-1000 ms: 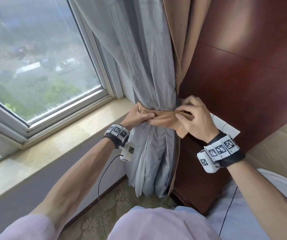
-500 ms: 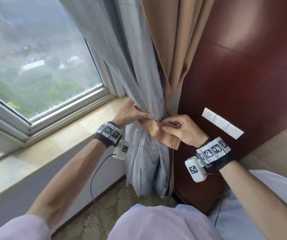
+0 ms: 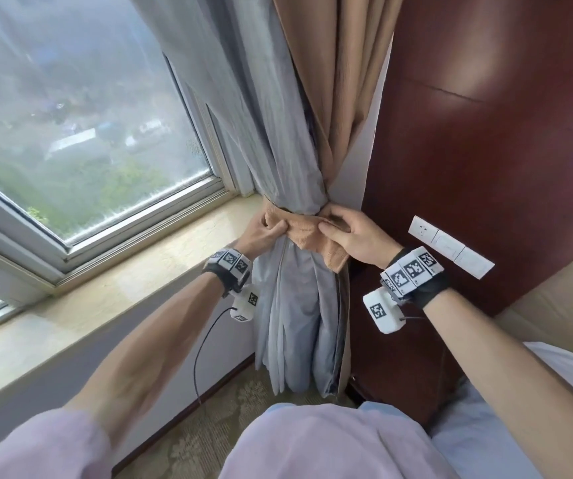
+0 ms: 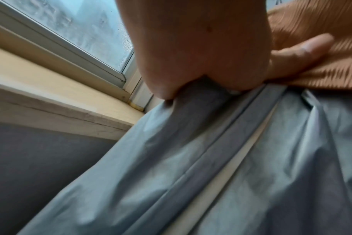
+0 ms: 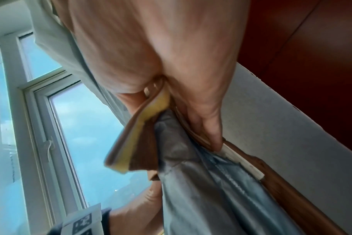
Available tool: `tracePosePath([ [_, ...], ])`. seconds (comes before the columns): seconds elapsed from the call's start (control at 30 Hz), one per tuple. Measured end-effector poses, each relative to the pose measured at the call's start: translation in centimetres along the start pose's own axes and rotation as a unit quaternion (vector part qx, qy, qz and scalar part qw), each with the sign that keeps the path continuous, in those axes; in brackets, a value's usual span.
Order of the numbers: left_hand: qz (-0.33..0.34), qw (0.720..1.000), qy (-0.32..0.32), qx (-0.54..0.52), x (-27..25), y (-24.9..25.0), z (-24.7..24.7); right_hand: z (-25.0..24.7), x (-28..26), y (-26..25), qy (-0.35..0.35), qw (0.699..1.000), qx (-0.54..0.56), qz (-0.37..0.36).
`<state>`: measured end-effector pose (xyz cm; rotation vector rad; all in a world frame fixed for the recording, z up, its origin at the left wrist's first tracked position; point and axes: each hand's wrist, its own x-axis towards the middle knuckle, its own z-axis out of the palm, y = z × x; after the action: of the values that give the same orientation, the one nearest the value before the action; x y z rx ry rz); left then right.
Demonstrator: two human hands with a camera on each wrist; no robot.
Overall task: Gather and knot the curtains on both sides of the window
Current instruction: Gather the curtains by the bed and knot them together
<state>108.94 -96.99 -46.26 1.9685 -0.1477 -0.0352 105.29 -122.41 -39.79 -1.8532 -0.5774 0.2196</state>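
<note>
R wrist only: yellow lining (image 5: 145, 127) inside tan tie band (image 3: 307, 233).

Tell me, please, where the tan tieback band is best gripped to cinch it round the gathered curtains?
Grip the tan tieback band at its two ends, one from each side, as the left hand and right hand do: it wraps the grey curtain horizontally, its loose tail hanging right.

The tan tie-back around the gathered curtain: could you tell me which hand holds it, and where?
Both. The left hand grips the tan tie-back at its left end; the right hand pinches its right end, at the overlap.
</note>
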Motion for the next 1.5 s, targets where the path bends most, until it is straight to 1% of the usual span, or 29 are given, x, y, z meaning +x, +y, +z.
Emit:
tracePosePath([
  [0.07, 0.014, 0.999, -0.026, 0.015, 0.0, 0.4, -0.3, -0.1, -0.2, 0.1, -0.008, 1.000, -0.026, 0.008],
  [0.17, 0.020, 0.994, -0.099, 0.050, 0.1, 1.2, -2.0, -0.5, -0.8, 0.3, -0.021, 0.999, -0.034, 0.019],
  [0.27, 0.064, 0.978, -0.134, 0.144, -0.4, 1.4, -3.7, -1.1, -1.1, -0.2, -0.030, 0.999, -0.005, 0.021],
  [0.3, 0.077, 0.974, -0.141, 0.160, -0.5, 1.3, -4.2, -1.2, -1.0, -0.3, -0.031, 0.999, 0.001, 0.023],
  [0.37, 0.085, 0.974, -0.152, 0.147, -0.8, 1.5, -4.8, -0.9, -1.0, -0.4, -0.033, 0.999, 0.004, 0.020],
  [0.43, 0.064, 0.981, -0.156, 0.093, -1.3, 1.5, -5.0, -0.4, -0.9, -0.5, -0.023, 1.000, -0.008, 0.011],
  [0.47, 0.056, 0.985, -0.148, 0.067, -1.6, 1.5, -4.8, -0.2, -0.8, -0.4, -0.017, 1.000, -0.014, 0.006],
  [0.53, 0.069, 0.990, -0.101, 0.069, -2.4, 1.3, -4.0, 0.3, -0.6, -0.3, -0.001, 1.000, -0.024, -0.003],
  [0.6, 0.100, 0.989, -0.036, 0.101, -3.0, 0.6, -3.0, 0.7, -0.5, -0.2, 0.007, 0.999, -0.041, -0.013],
  [0.7, 0.099, 0.982, 0.070, 0.143, -3.2, -0.2, -1.8, 1.1, -0.1, 0.1, 0.003, 0.997, -0.074, -0.017],
  [0.73, 0.117, 0.970, 0.103, 0.184, -3.2, -0.3, -1.5, 1.2, 0.1, 0.2, 0.001, 0.997, -0.079, -0.015],
  [0.77, 0.149, 0.949, 0.140, 0.241, -3.3, -0.3, -1.4, 1.3, 0.2, 0.2, -0.001, 0.996, -0.083, -0.014],
  [0.8, 0.175, 0.923, 0.161, 0.302, -3.4, -0.6, -1.4, 1.4, 0.4, 0.1, 0.001, 0.996, -0.087, -0.011],
  [0.87, 0.186, 0.884, 0.171, 0.394, -3.9, -1.5, -1.6, 1.7, 0.6, 0.0, 0.003, 0.996, -0.095, -0.003],
  [0.9, 0.177, 0.872, 0.172, 0.424, -4.3, -2.4, -1.5, 2.0, 0.6, -0.1, -0.002, 0.995, -0.100, 0.000],
  [0.93, 0.157, 0.869, 0.172, 0.436, -4.7, -3.2, -1.3, 2.5, 0.7, -0.1, -0.007, 0.994, -0.113, 0.002],
  [1.0, 0.109, 0.876, 0.167, 0.438, -5.7, -4.5, -0.2, 3.4, 0.7, -0.4, -0.020, 0.990, -0.141, 0.010],
  [1.07, 0.087, 0.877, 0.169, 0.442, -6.2, -5.0, 0.6, 4.0, 0.8, -0.1, -0.021, 0.988, -0.150, 0.022],
  [1.1, 0.090, 0.872, 0.176, 0.448, -6.2, -5.1, 0.8, 4.0, 0.7, -0.1, -0.023, 0.988, -0.150, 0.026],
  [1.13, 0.097, 0.874, 0.182, 0.440, -6.1, -5.2, 0.9, 4.0, 0.6, 0.1, -0.027, 0.988, -0.148, 0.028],
  [1.23, 0.096, 0.897, 0.184, 0.391, -6.8, -3.3, 1.2, 3.2, 0.6, 0.1, -0.035, 0.987, -0.157, 0.019],
  [1.27, 0.100, 0.901, 0.196, 0.375, -7.3, -2.3, 1.4, 2.9, 0.6, 0.1, -0.030, 0.987, -0.159, 0.014],
  [1.3, 0.121, 0.902, 0.208, 0.358, -7.8, -1.1, 1.5, 2.6, 0.7, -0.2, -0.027, 0.987, -0.158, 0.008],
  [1.33, 0.162, 0.901, 0.212, 0.342, -8.1, 0.0, 1.7, 2.5, 0.8, -0.3, -0.024, 0.988, -0.153, 0.005],
  [1.4, 0.263, 0.892, 0.177, 0.322, -8.3, 2.1, 1.6, 2.2, 1.1, -0.6, -0.017, 0.991, -0.134, 0.001],
  [1.43, 0.297, 0.887, 0.149, 0.321, -8.0, 3.0, 1.4, 2.1, 1.3, -0.9, -0.016, 0.992, -0.121, 0.000],
  [1.47, 0.314, 0.882, 0.128, 0.328, -7.5, 3.9, 1.0, 1.9, 1.6, -1.0, -0.015, 0.995, -0.103, 0.002],
  [1.5, 0.317, 0.878, 0.116, 0.338, -7.0, 4.7, 0.7, 1.7, 1.9, -0.9, -0.016, 0.997, -0.080, 0.006],
])
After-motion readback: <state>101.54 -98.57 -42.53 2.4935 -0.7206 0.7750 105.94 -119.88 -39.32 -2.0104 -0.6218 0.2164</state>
